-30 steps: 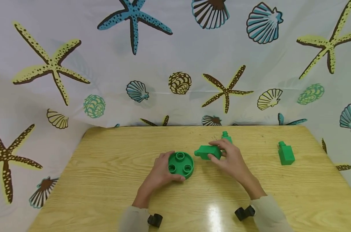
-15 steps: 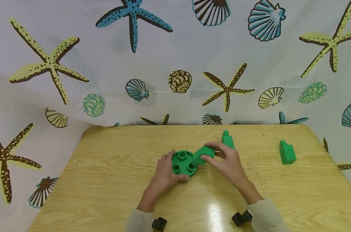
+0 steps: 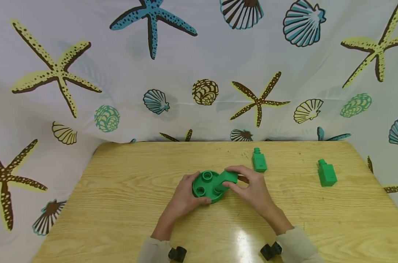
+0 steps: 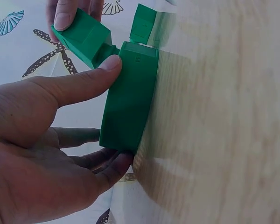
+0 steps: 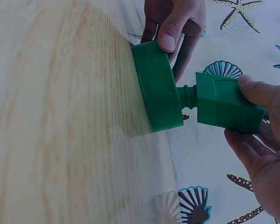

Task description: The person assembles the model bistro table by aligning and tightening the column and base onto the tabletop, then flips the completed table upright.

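Wood-grain tabletop (image 3: 120, 204) supports a round green base (image 3: 208, 185); the left hand (image 3: 186, 193), fingers curled wide, grips its rim. The right hand (image 3: 251, 184) pinches a green bottle-shaped block (image 3: 229, 177), now more upright, its neck (image 5: 188, 96) at 1 of 3 sockets (image 3: 207, 176), apparently nearing alignment.

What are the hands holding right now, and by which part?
The left hand grips the green disc by its outer edge; the right hand pinches a green peg by its blocky body, near the end away from the neck.
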{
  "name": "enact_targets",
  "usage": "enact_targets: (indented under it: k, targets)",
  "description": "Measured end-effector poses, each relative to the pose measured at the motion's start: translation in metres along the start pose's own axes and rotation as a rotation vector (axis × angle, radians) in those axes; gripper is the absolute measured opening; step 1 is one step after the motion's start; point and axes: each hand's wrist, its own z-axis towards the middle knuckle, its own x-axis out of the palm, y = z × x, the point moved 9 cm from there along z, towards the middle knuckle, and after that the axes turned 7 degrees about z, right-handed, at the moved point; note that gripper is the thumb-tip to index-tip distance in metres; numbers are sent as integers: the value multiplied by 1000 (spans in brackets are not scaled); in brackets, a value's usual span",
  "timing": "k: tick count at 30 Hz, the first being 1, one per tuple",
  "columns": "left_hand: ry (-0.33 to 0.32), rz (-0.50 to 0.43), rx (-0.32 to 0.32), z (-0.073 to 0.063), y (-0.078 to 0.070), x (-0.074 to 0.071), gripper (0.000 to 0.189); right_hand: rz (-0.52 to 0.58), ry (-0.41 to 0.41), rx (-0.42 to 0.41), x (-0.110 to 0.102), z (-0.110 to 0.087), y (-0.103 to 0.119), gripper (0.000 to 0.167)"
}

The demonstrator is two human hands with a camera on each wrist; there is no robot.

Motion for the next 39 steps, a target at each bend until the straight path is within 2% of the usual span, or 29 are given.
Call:
enact_targets:
  k: [12,19,24,31,39]
  targets:
    - [7,-13,2,0,0,1,89,-37,30,-87,5,1,9,39]
    - [5,-13,-4,1,1,1,89,-127,73,-112,13,0,10,40]
    - [9,-13,-13,1,2,1,90,-110,114,-72,16,-1,8,37]
    - [15,-24,-20,1,3,2,91,22,207,47,12,-3,-1,40]
    - [15,-29,-19,1,4,2,91,25,238,99,8,0,0,31]
